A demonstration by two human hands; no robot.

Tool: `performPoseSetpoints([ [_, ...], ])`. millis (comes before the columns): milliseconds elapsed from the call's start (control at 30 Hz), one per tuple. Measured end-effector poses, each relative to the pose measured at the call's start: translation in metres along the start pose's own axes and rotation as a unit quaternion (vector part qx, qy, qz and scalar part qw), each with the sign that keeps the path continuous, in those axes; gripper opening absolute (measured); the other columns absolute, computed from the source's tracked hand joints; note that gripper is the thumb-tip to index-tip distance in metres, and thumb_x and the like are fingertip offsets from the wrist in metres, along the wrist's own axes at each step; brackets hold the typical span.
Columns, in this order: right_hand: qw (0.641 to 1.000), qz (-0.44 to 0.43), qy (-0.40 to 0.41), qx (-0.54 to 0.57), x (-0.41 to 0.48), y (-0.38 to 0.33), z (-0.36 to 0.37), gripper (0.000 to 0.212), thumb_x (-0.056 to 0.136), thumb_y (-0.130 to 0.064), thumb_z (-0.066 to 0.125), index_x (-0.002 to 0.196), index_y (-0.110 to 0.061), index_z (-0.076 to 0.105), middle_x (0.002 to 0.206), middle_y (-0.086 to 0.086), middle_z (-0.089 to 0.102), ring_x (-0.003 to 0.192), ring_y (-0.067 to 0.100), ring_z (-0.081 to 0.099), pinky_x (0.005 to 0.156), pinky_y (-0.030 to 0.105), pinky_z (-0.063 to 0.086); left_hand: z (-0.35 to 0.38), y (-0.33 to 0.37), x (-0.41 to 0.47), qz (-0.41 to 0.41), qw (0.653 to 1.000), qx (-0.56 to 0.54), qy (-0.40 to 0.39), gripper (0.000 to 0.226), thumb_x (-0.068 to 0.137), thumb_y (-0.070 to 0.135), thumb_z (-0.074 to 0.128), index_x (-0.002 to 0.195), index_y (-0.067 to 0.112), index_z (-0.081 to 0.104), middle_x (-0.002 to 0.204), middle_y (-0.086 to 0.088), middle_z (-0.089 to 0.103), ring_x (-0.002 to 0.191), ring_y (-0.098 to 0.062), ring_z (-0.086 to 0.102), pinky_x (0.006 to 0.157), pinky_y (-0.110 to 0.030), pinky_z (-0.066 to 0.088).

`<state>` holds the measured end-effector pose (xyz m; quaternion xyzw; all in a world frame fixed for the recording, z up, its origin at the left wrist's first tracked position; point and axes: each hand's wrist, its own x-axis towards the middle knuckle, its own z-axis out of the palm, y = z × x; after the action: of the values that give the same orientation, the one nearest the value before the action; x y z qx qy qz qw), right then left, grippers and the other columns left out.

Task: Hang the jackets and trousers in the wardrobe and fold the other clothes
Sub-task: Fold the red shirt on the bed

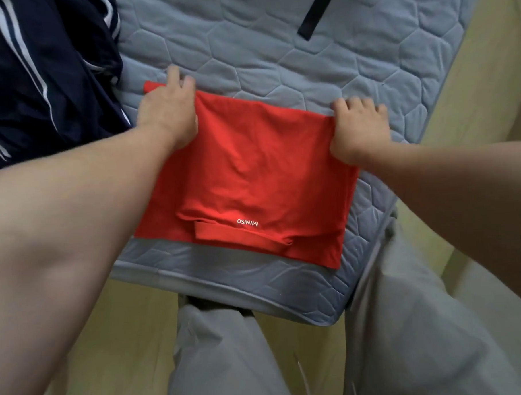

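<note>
Red jersey garment (252, 168), folded into a rough rectangle, lies flat on the blue-grey quilted mattress pad (246, 48). In my head view it sits close to the pad's near edge, right in front of me. Its near side shows a ribbed red band (240, 235) tucked under a fold. Small white lettering (247, 222) is printed just above the band and reads upside down from where I watch.

I see the left hand (167, 114) lying on the far left corner of the cloth. Its fingers (175, 75) curl over the far edge and grip it, and a small tip of red sticks out to the left of the hand. The right hand (359, 130) grasps the far right corner, its fingers (347, 104) bunched tight round the fabric there. Both forearms reach in from the lower sides of the picture.

A dark navy garment with thin white stripes (39, 72) is heaped on the pad to the left, just beside the left hand. I cannot tell whether it touches the red cloth. A black strap (317, 12) lies on the pad near the top of the picture, well apart from the hands. Below, the person's loose grey trousers (408, 325) show against a pale yellow floor (124, 322).
</note>
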<state>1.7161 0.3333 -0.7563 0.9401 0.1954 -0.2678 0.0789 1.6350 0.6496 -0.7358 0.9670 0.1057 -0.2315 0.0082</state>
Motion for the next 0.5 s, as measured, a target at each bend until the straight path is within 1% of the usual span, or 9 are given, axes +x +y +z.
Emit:
performPoseSetpoints([
  [67,0.995,0.026,-0.099,0.016,0.023,0.011,-0.009,0.048,0.077,-0.026,0.054,0.125,-0.02,0.054,0.125,0.014,0.06,0.121,0.037,0.052,0.1,0.048,0.037,-0.004,-0.002,0.023,-0.017,0.998,0.022,-0.051,0.039,0.09,0.018,0.056,0.126,0.005,0.049,0.135,-0.023,0.046,0.106,-0.051,0.06,0.085,-0.055,0.05],
  [133,0.98,0.022,-0.19,0.047,0.036,0.015,-0.015,0.045,0.078,-0.025,0.057,0.123,-0.02,0.059,0.118,0.013,0.065,0.114,0.035,0.059,0.095,0.042,0.044,-0.01,-0.002,0.04,-0.006,0.988,0.068,-0.137,0.042,0.086,0.02,0.056,0.126,0.008,0.054,0.132,-0.022,0.056,0.116,-0.045,0.059,0.093,-0.052,0.05],
  [200,0.967,-0.008,-0.253,0.037,0.043,0.014,-0.022,0.037,0.075,-0.019,0.065,0.111,-0.012,0.069,0.097,0.012,0.069,0.091,0.033,0.066,0.076,0.032,0.053,-0.018,0.0,0.053,0.01,0.975,0.105,-0.195,0.045,0.077,0.022,0.06,0.122,0.014,0.061,0.126,-0.018,0.063,0.115,-0.04,0.063,0.091,-0.047,0.052],
  [267,0.958,-0.021,-0.285,0.01,0.046,0.013,-0.027,0.028,0.07,-0.015,0.069,0.097,-0.006,0.072,0.077,0.01,0.066,0.072,0.03,0.065,0.061,0.028,0.052,-0.024,0.0,0.064,0.023,0.96,0.166,-0.225,0.045,0.073,0.027,0.063,0.116,0.018,0.067,0.12,-0.015,0.067,0.112,-0.036,0.064,0.091,-0.043,0.052],
  [300,0.955,-0.022,-0.297,0.002,0.047,0.012,-0.028,0.027,0.069,-0.014,0.069,0.094,-0.005,0.072,0.076,0.01,0.066,0.068,0.029,0.064,0.057,0.027,0.051,-0.027,0.0,0.068,0.033,0.949,0.205,-0.237,0.045,0.071,0.031,0.064,0.114,0.02,0.068,0.119,-0.013,0.067,0.115,-0.034,0.061,0.093,-0.043,0.049],
  [367,0.945,-0.026,-0.325,-0.023,0.049,0.011,-0.031,0.027,0.07,-0.011,0.068,0.095,-0.004,0.072,0.083,0.012,0.069,0.065,0.027,0.064,0.048,0.024,0.047,-0.033,-0.001,0.078,0.061,0.927,0.241,-0.281,0.04,0.067,0.033,0.065,0.106,0.026,0.068,0.114,-0.008,0.066,0.116,-0.031,0.057,0.097,-0.042,0.045],
  [433,0.936,-0.03,-0.347,-0.047,0.053,0.011,-0.033,0.027,0.071,-0.01,0.069,0.097,-0.003,0.072,0.089,0.013,0.07,0.066,0.026,0.063,0.045,0.022,0.042,-0.038,-0.003,0.086,0.081,0.908,0.224,-0.345,0.032,0.063,0.025,0.069,0.094,0.026,0.069,0.092,-0.003,0.065,0.097,-0.028,0.064,0.087,-0.036,0.055],
  [467,0.937,-0.035,-0.343,-0.06,0.056,0.012,-0.035,0.025,0.072,-0.011,0.069,0.096,-0.004,0.072,0.09,0.013,0.07,0.069,0.026,0.063,0.046,0.023,0.043,-0.041,-0.003,0.09,0.086,0.907,0.211,-0.353,0.029,0.064,0.021,0.069,0.093,0.024,0.071,0.082,-0.002,0.064,0.087,-0.028,0.065,0.079,-0.034,0.057],
  [500,0.941,-0.041,-0.328,-0.072,0.059,0.013,-0.04,0.021,0.075,-0.012,0.069,0.094,-0.005,0.072,0.09,0.012,0.07,0.073,0.027,0.064,0.051,0.024,0.046,-0.043,-0.004,0.095,0.091,0.913,0.201,-0.344,0.028,0.067,0.017,0.068,0.094,0.021,0.072,0.08,-0.004,0.064,0.082,-0.029,0.065,0.073,-0.032,0.057],
])
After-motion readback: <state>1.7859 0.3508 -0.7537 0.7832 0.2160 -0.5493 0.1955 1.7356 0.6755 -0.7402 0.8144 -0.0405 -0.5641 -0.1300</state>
